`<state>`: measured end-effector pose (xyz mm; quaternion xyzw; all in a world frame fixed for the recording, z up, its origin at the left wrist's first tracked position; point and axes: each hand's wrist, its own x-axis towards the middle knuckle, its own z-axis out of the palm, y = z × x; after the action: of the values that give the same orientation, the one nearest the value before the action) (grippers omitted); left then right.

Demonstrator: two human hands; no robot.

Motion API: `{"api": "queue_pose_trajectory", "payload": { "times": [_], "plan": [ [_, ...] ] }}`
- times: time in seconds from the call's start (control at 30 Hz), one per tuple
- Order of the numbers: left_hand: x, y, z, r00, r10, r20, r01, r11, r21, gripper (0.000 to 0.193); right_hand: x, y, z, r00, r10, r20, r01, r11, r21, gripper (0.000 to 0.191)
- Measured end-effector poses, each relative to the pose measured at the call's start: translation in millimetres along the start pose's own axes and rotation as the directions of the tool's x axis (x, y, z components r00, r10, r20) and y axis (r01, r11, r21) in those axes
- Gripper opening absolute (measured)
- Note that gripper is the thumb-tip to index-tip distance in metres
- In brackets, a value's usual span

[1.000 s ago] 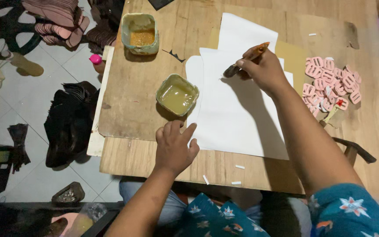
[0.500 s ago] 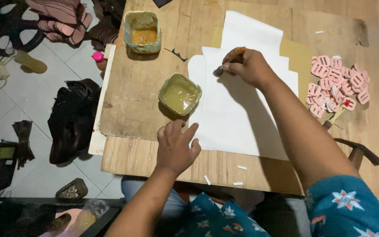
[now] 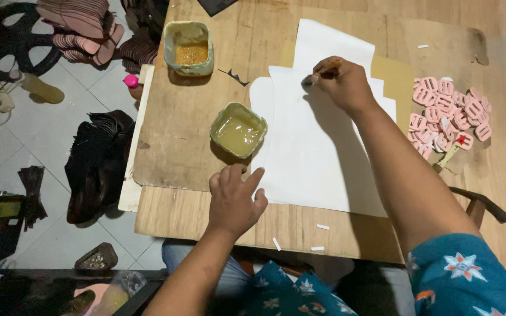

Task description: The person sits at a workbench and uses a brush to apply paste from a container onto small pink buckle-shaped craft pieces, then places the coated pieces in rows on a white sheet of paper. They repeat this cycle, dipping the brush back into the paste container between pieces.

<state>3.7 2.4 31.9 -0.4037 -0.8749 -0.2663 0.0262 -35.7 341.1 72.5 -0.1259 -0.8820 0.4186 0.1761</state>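
My right hand (image 3: 342,82) grips a small brush (image 3: 316,76) whose tip touches the upper left part of the white paper sheets (image 3: 317,158) lying on the wooden table (image 3: 346,234). My left hand (image 3: 234,198) rests flat on the table with fingers spread, its fingertips at the near left corner of the paper, just below a square container of yellowish glue (image 3: 238,129). A second square container with orange-brown contents (image 3: 189,48) stands farther back on the left.
A heap of pink flat cut-out pieces (image 3: 449,114) lies at the right of the paper. A brown board (image 3: 177,146) covers the table's left part. On the tiled floor at left lie dark material stacks (image 3: 98,164), stacked brown soles (image 3: 80,29) and a pink small object (image 3: 130,81).
My right hand has moved the brush leftward and a little nearer across the top of the paper. My left hand has stayed where it was.
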Motion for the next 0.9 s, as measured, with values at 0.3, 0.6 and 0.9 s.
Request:
{"api": "queue_pose_trajectory", "payload": {
  "times": [0.3, 0.6, 0.9],
  "plan": [
    [0.2, -0.5, 0.4, 1.0, 0.01, -0.022, -0.01, 1.0, 0.016, 0.044, 5.3, -4.3, 4.4, 0.982, 0.173, 0.075, -0.184, 0.963, 0.199, 0.016],
    [-1.6, -1.6, 2.2, 0.999, 0.022, -0.037, -0.021, 0.999, 0.032, 0.044, -32.6, -44.3, -18.9, 0.887, 0.33, 0.323, -0.361, 0.932, 0.039, 0.019],
    [-0.8, -1.1, 2.7, 1.0, 0.007, 0.002, -0.007, 0.997, 0.075, 0.044, -46.8, -103.7, 65.0, 0.895, -0.298, 0.332, 0.32, 0.947, -0.012, 0.02]
  ]
}}
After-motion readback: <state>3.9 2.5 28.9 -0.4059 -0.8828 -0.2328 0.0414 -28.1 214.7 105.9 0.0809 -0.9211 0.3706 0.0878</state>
